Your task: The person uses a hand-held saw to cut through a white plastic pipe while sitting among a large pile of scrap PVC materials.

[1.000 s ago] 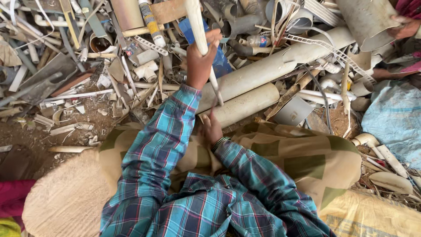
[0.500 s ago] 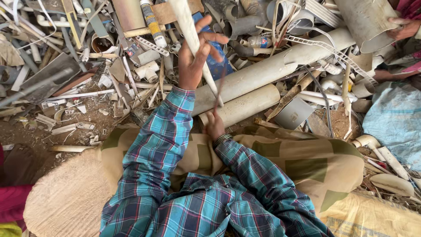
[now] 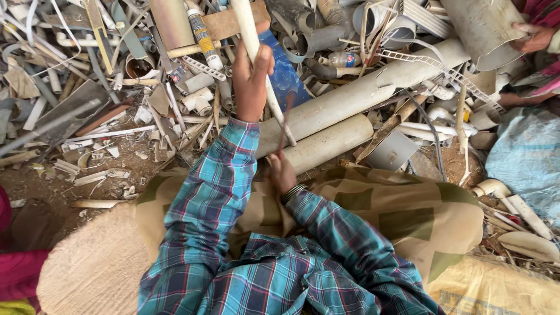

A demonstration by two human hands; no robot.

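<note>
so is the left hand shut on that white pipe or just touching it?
Shut on it. The left hand has its fingers wrapped round the white pipe, which is lifted off the scrap pile and slants up past the frame's top.

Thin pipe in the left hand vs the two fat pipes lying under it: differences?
The thin white pipe is slender and gripped in the left hand, raised above the heap; the two thick pipes are far wider and lie flat on the scrap. The thin one runs nearly straight up the frame; the thick ones slant up to the right. All are dirty off-white round tubes.
</note>
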